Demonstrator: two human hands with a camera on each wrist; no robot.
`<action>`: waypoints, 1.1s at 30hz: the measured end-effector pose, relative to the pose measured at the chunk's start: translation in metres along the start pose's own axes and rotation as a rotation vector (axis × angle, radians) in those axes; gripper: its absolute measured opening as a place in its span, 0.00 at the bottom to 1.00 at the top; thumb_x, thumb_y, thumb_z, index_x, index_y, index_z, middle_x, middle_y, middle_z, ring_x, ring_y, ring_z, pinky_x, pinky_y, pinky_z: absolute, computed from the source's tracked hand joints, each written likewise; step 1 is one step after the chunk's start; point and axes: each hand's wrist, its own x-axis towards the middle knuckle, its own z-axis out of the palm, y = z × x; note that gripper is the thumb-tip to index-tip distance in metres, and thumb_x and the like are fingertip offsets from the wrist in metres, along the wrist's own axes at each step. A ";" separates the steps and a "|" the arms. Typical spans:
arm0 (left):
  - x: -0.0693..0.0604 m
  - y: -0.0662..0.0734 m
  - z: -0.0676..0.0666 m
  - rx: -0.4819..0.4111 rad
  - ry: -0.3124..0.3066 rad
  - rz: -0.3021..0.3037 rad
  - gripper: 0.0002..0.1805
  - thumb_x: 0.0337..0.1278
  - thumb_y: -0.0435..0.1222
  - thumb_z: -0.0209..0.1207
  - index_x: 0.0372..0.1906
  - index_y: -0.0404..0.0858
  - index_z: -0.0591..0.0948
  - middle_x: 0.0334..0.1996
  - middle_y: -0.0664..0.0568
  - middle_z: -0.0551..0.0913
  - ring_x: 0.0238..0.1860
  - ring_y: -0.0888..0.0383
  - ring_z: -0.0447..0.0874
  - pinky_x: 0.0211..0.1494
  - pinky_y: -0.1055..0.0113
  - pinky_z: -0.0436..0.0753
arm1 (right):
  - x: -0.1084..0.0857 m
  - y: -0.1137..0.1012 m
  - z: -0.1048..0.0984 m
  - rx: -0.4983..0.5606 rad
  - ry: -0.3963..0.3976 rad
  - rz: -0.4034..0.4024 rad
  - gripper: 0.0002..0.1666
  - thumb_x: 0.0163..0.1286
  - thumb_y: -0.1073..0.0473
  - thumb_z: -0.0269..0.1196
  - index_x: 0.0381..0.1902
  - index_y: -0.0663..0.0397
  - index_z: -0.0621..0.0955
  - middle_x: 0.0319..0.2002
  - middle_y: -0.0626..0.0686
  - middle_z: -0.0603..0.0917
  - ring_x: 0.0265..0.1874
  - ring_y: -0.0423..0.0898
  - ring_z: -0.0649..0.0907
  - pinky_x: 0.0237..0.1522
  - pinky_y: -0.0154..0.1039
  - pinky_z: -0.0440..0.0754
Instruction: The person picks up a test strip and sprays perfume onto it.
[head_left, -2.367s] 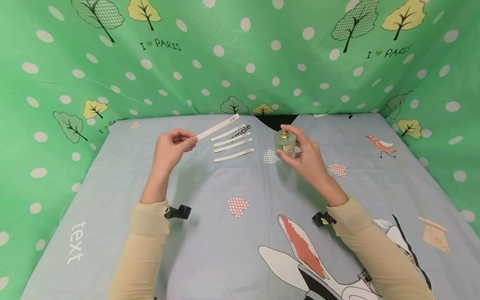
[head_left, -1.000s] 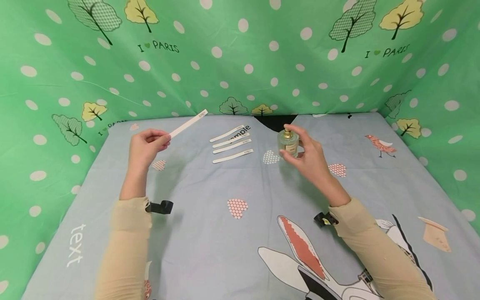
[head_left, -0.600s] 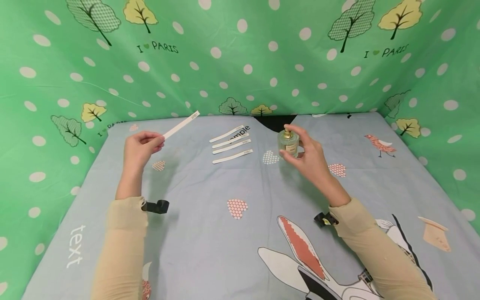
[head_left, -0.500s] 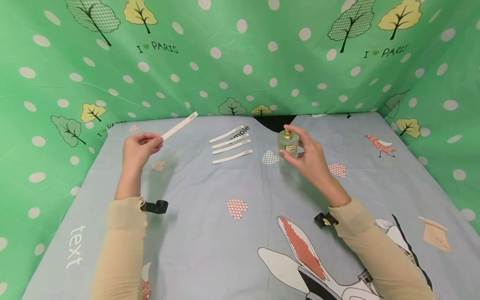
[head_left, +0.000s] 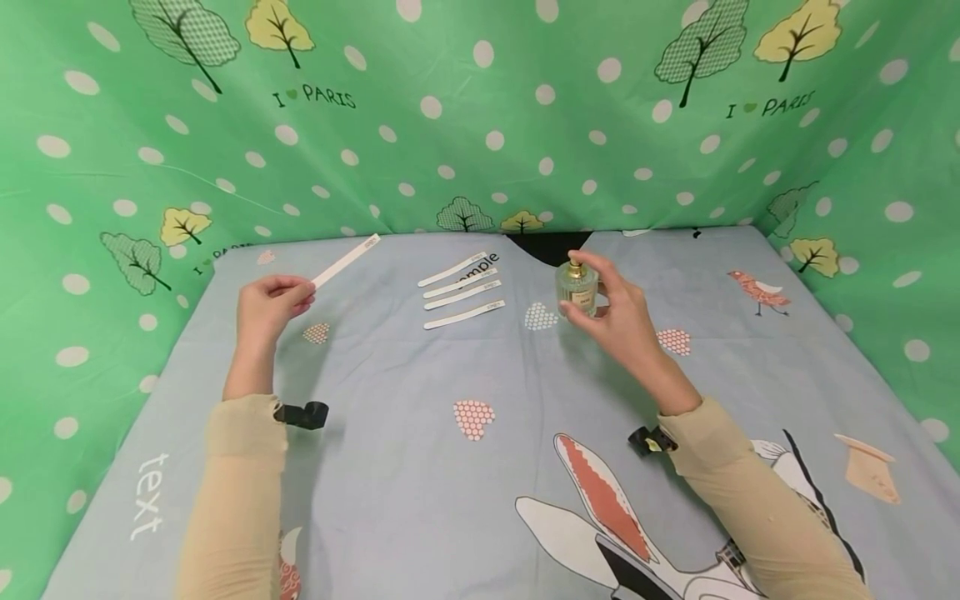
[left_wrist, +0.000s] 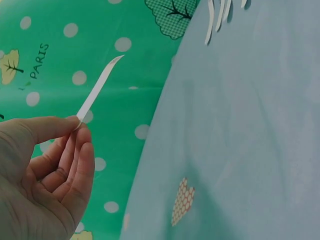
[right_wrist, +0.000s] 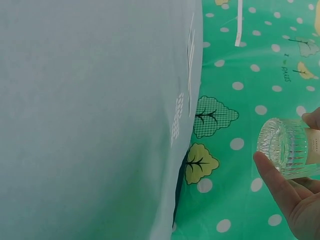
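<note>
Taking the middle of the grey-blue cloth [head_left: 405, 467] as the dial, with twelve at the far edge, I saw a glass bottle [head_left: 570, 288] at one o'clock, held above the cloth in the right hand [head_left: 621, 323], its forefinger on the gold sprayer [head_left: 576, 267] and its thumb against the lower glass. The bottle looked pale green; how much liquid it contained I couldn't make out. The left hand [head_left: 268, 312], over at ten o'clock, pinched one end of a white strip [head_left: 347, 261] between thumb and fingers, the free end pointing towards two. The left wrist view showed that tip bending over, though from the head view it looked straight; the right wrist view gave the ridged base [right_wrist: 272, 145], with the sprayer out of sight there. At twelve, between the hands, four more strips [head_left: 465, 316] lay on the cloth, partly covering a black printed word. Fingers hid the bottle's three o'clock side. A dotted green curtain [head_left: 517, 158] hung beyond.
</note>
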 end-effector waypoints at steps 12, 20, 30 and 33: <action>0.009 -0.016 -0.004 0.012 0.000 -0.066 0.13 0.65 0.41 0.61 0.46 0.36 0.79 0.20 0.72 0.79 0.27 0.76 0.81 0.36 0.83 0.83 | -0.001 0.002 0.000 -0.010 0.003 0.005 0.41 0.60 0.65 0.72 0.69 0.45 0.69 0.50 0.63 0.84 0.44 0.60 0.89 0.21 0.20 0.75; 0.014 -0.027 -0.006 0.047 -0.024 -0.105 0.17 0.66 0.42 0.60 0.51 0.33 0.79 0.20 0.73 0.79 0.27 0.77 0.81 0.38 0.82 0.83 | -0.001 0.004 0.000 -0.002 0.002 0.001 0.41 0.60 0.65 0.72 0.68 0.46 0.69 0.50 0.64 0.84 0.44 0.61 0.89 0.21 0.20 0.76; 0.017 -0.040 -0.008 0.064 -0.071 -0.136 0.21 0.67 0.41 0.59 0.56 0.31 0.77 0.20 0.74 0.78 0.27 0.77 0.80 0.39 0.81 0.83 | -0.002 0.004 -0.001 -0.006 0.003 0.013 0.41 0.60 0.65 0.72 0.69 0.45 0.69 0.51 0.63 0.84 0.44 0.60 0.89 0.21 0.21 0.76; 0.019 -0.043 -0.009 0.055 -0.094 -0.143 0.21 0.67 0.40 0.60 0.57 0.30 0.77 0.19 0.74 0.79 0.27 0.77 0.81 0.39 0.81 0.83 | -0.002 0.005 -0.001 -0.007 0.005 0.014 0.41 0.59 0.65 0.72 0.68 0.45 0.69 0.51 0.63 0.84 0.44 0.60 0.89 0.21 0.21 0.75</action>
